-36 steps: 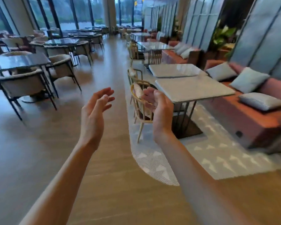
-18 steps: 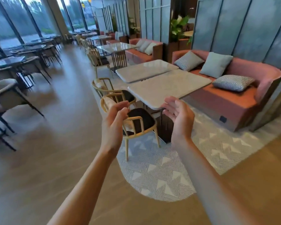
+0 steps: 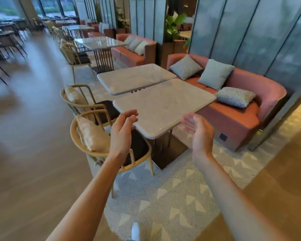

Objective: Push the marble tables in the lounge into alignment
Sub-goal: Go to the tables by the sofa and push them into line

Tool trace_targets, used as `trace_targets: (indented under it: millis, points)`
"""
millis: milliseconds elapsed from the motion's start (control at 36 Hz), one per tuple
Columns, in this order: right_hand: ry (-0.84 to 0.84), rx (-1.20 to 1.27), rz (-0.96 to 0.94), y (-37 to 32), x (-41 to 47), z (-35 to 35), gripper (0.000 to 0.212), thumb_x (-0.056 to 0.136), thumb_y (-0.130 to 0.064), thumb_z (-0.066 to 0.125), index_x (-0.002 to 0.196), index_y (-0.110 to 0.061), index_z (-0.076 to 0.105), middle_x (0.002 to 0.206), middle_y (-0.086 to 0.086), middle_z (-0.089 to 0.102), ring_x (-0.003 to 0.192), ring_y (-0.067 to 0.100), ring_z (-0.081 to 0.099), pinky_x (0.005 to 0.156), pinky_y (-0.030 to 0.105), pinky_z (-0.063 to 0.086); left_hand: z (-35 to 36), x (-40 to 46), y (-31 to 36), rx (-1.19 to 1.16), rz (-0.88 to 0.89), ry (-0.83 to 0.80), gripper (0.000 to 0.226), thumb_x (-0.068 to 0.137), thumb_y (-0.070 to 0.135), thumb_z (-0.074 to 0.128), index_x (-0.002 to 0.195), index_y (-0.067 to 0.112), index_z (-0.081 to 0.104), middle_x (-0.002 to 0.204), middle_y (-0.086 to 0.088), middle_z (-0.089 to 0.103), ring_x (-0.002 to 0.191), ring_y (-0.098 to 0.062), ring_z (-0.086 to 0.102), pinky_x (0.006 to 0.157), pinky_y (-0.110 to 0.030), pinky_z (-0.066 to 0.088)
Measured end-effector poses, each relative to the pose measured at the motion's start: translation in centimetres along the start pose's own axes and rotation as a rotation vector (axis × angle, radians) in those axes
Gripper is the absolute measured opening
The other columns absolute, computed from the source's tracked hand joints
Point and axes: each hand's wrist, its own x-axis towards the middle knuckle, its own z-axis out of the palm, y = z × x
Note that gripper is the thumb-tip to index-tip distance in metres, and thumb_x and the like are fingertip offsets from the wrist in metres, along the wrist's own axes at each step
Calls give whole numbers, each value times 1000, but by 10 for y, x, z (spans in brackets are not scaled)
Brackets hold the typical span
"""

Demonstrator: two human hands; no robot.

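Bare wooden floor (image 3: 24, 162) lay wide at left. A wooden armchair (image 3: 101, 141) stood against the near marble table (image 3: 163, 108), whose far edge met the far marble table (image 3: 135, 78), offset. The left hand (image 3: 122, 132) and right hand (image 3: 199, 132) hung open flanking its near corner, the sofa (image 3: 233, 122) beyond.

Marble tables in the near group: two, a near one (image 3: 161, 108) and a far one (image 3: 135, 78), edges close and out of line. Further marble tables behind: at least two (image 3: 101, 42), (image 3: 77, 28). Wooden armchairs beside the near pair: two (image 3: 101, 136), (image 3: 83, 101), each with one beige cushion. Pink sofas: two (image 3: 250, 108), (image 3: 129, 54). Cushions on the near sofa: three; on the far sofa: three. Patterned rugs: one (image 3: 172, 197). Hands: two, left (image 3: 122, 131), right (image 3: 199, 132), both empty with fingers spread.
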Motion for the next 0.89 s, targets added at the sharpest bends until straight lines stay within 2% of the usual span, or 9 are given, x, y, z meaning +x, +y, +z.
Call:
trace_targets:
  millis: [250,333,472,556,611,667,694,778,889]
  points:
    - [-84,-431,-3,121,174,53,37,90,-41,48,108,-19,72,110,-5,73,105,10,68,94,32,53,78,170,-152,95,-240,-113,31,102,37,45,125,27,64,119,16,63,117,-6,53,95,-27,37]
    - [-292,-723,67,178,235,71,42,95,-47,48,121,-21,67,114,-17,66,114,9,60,92,22,46,97,222,-210,172,-396,-173,44,104,45,41,138,21,55,138,3,57,117,-3,43,97,-24,29]
    - [-583,-1196,166,255,311,82,46,102,-44,43,140,-22,52,146,-1,52,134,18,47,109,34,36,114,271,-280,469,-435,-337,46,106,41,36,130,10,59,136,-9,57,124,-14,47,90,-19,23]
    - [-736,-1385,197,292,349,88,56,103,-49,37,151,-20,40,160,1,34,149,21,29,116,35,25,126,297,-319,663,-469,-492,51,107,40,30,138,5,51,142,-14,48,144,-24,32,110,-27,19]
    - [-848,-1511,210,314,369,88,65,102,-56,33,157,-22,26,168,1,15,155,21,12,123,41,16,136,304,-337,843,-455,-656,70,105,52,9,152,7,33,162,-15,27,153,-26,17,122,-36,9]
    - [-936,-1611,242,331,385,88,71,101,-62,28,160,-27,12,170,0,0,157,24,0,124,46,9,141,308,-350,1020,-389,-811,121,72,70,-37,156,6,21,165,-20,14,154,-32,11,125,-41,8]
    - [-976,-1643,266,338,391,89,72,101,-63,26,161,-28,8,170,2,-4,156,26,-4,125,48,7,143,307,-357,1073,-379,-857,133,61,70,-46,157,4,17,165,-22,11,154,-35,9,125,-43,8]
    - [-1087,-1732,326,350,397,87,73,101,-64,22,160,-27,-1,168,8,-11,155,32,-12,126,53,5,159,302,-370,1089,-516,-751,79,103,55,3,157,-3,7,165,-26,5,154,-38,3,126,-46,6]
    - [-1181,-1753,364,350,397,86,82,99,-67,20,160,-19,-6,165,17,-17,152,39,-19,124,52,0,181,308,-375,1184,-562,-744,68,107,40,25,151,-11,21,159,-36,14,149,-50,13,124,-53,12]
